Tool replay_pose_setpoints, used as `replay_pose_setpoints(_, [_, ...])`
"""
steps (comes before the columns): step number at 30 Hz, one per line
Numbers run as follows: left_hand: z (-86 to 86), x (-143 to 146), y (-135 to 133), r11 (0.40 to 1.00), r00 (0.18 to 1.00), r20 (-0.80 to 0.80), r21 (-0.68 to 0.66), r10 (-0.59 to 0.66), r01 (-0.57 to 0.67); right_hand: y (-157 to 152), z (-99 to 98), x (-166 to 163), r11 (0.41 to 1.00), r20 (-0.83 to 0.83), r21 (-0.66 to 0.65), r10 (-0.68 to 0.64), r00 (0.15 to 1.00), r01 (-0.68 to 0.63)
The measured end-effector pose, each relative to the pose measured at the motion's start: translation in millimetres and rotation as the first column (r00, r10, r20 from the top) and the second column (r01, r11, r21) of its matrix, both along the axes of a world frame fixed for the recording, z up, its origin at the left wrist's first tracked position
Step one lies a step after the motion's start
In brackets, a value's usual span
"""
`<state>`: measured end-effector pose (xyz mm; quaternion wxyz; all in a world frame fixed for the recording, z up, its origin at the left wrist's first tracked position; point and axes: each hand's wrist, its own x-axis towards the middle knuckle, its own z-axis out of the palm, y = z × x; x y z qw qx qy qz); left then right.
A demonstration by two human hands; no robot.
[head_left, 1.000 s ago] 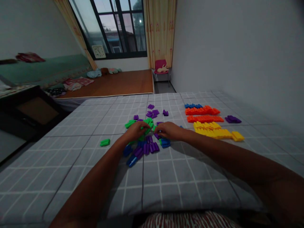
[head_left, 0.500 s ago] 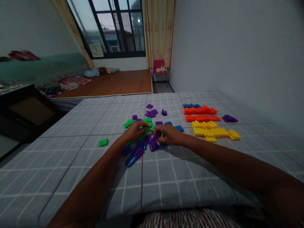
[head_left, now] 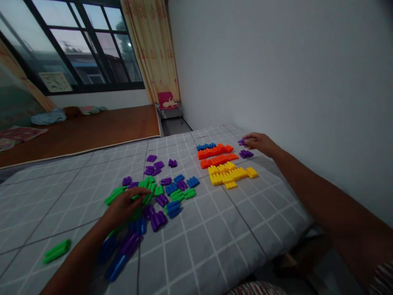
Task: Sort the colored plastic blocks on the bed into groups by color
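Note:
My right hand (head_left: 260, 143) is at the far right side of the table, its fingertips pinching a purple plastic block (head_left: 242, 141). Just below it, a small group of purple blocks (head_left: 246, 154) lies on the cloth. Over the mixed pile on the left is my left hand (head_left: 127, 205), its thumb and fingers bent around a green block (head_left: 135, 197), which is partly hidden. Green blocks (head_left: 147, 184), purple blocks (head_left: 158, 220) and blue blocks (head_left: 174, 209) lie close around that hand. Under the left wrist, part of the pile is covered from view.
Sorted rows stand toward the right: blue blocks (head_left: 206, 146), orange blocks (head_left: 219, 160) and yellow blocks (head_left: 229, 175). A lone green block (head_left: 57, 251) lies at the left on the checked cloth (head_left: 196, 246). A wall (head_left: 276, 73) borders the right side; a pink chair (head_left: 166, 98) stands beyond.
My right hand has left the pile and moved far right, carrying a purple block. My left hand stays at the pile. The view has turned to the right.

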<state>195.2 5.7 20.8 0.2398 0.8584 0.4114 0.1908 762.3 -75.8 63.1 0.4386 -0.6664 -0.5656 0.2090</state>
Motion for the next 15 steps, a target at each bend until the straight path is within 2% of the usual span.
replay_pose_setpoints(1, [0.0,1,0,1.0,1.0,-0.002,-0.001,0.003,-0.003,0,-10.0,26,0.996,0.112,-0.002,-0.092,0.989,0.093])
replay_pose_setpoints(3, [0.0,4,1,1.0,1.0,-0.001,-0.002,0.008,-0.008,0,-33.3,63,0.967,0.355,0.015,-0.243,0.903,0.255])
replay_pose_setpoints(6, [0.4,6,0,1.0,1.0,0.008,0.001,0.01,-0.01,-3,-65.3,86,0.925,0.564,0.013,-0.321,0.761,0.381])
replay_pose_setpoints(9, [1.1,6,-2,1.0,1.0,0.019,-0.011,0.02,-0.02,-4,-81.1,92,0.937,0.618,-0.071,-0.227,0.752,0.341])
replay_pose_setpoints(12, [0.9,5,-3,0.999,0.999,0.021,-0.037,0.025,-0.024,-4,-81.7,99,0.965,0.599,-0.166,-0.066,0.798,0.205])
replay_pose_setpoints(15, [-0.1,4,-2,0.999,1.0,0.022,-0.05,0.015,-0.014,-1,-78.4,104,0.966,0.582,-0.202,-0.014,0.813,0.161])
